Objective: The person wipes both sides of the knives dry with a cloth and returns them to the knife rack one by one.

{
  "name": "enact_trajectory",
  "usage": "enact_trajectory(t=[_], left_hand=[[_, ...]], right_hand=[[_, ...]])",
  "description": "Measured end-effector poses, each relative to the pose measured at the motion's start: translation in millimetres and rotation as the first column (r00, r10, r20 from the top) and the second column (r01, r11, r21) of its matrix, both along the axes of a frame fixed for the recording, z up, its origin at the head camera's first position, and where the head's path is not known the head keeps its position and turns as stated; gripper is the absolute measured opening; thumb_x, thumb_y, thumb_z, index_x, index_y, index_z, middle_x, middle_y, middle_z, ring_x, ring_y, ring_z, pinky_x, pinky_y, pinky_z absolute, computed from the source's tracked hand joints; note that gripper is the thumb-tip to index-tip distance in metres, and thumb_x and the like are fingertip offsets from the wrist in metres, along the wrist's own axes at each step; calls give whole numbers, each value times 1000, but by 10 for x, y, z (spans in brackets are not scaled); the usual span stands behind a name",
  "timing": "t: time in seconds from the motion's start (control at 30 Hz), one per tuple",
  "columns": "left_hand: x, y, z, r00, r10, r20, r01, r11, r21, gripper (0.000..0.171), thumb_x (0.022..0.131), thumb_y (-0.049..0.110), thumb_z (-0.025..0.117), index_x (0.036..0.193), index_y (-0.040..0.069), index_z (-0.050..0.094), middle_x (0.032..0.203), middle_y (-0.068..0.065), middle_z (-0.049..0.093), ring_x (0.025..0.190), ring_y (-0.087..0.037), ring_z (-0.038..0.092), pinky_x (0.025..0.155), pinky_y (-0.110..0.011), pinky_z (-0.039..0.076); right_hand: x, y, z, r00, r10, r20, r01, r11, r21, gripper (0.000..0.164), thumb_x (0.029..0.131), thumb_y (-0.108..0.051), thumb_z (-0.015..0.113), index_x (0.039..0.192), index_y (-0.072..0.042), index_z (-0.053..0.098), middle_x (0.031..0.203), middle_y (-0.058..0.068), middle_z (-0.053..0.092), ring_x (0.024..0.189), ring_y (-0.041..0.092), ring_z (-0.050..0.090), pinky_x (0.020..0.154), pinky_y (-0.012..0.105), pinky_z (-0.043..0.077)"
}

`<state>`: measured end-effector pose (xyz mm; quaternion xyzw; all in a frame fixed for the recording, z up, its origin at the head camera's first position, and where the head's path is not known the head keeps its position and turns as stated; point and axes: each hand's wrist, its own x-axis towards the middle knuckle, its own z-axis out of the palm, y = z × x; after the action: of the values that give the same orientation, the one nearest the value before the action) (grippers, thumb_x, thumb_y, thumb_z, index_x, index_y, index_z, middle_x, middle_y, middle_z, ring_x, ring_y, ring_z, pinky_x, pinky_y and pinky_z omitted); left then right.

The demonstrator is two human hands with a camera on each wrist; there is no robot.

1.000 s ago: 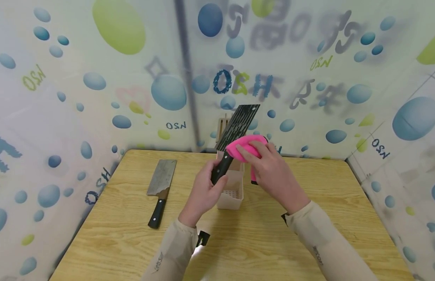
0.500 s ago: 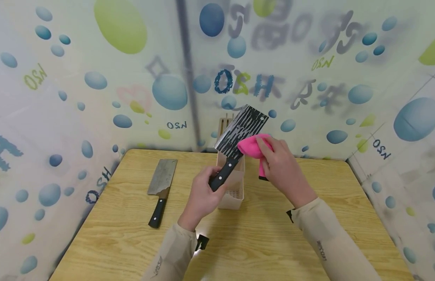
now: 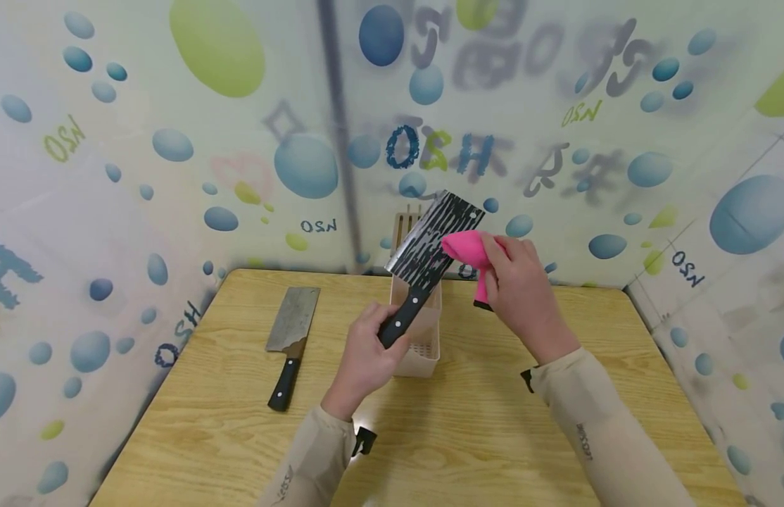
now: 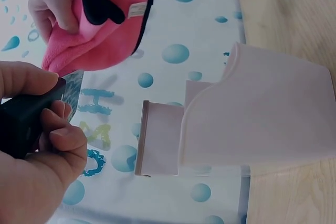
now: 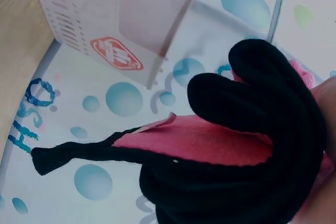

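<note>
My left hand (image 3: 367,352) grips the black riveted handle of a cleaver (image 3: 424,246), whose dark blade with pale streaks tilts up and to the right above the table. A pink cloth (image 3: 466,248) with black trim is pinched in my right hand (image 3: 521,292), its bunched end against the blade's right part. The left wrist view shows the cloth (image 4: 105,30) hanging in folds close to the handle. Its black edging (image 5: 236,182) fills much of the right wrist view, where the blade is seen only as a thin edge. A second cleaver (image 3: 292,320), grey with a black handle, lies flat on the left.
Behind the held cleaver stands a pale pink knife holder (image 3: 417,366) with a perforated basket and a slotted back part. The wooden table (image 3: 196,394) meets walls (image 3: 525,141) covered in a bubble-patterned sheet.
The held cleaver has turned so that its blade face shows more broadly. My right hand has slid the cloth up and right along the blade, away from the handle.
</note>
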<state>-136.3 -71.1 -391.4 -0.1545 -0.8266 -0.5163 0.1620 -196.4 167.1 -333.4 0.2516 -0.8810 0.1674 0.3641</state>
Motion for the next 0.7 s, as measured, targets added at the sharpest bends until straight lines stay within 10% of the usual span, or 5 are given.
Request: enact_trajectory(t=[0.4,0.7], left_hand=[[-8,-12,-45,1000,-29,-11,28,1000,-12,31,79,2,69,110,5,70,84,-2,63,65,-14,52,56,-26,41],[-11,40,-47,999,-35,-33,35,999,0,32,80,1,70,112,4,69,93,-6,67,71,-14,57,61,-25,46]], right_hand=[[-84,87,177,999,-44,-23,43,999,-28,44,91,-2,56,135,4,52,121,27,56,99,41,49,83,48,50],[-182,70,150,984,-12,179,2,998,59,51,90,-4,57,140,-1,49,138,24,49,116,44,47,95,54,46]])
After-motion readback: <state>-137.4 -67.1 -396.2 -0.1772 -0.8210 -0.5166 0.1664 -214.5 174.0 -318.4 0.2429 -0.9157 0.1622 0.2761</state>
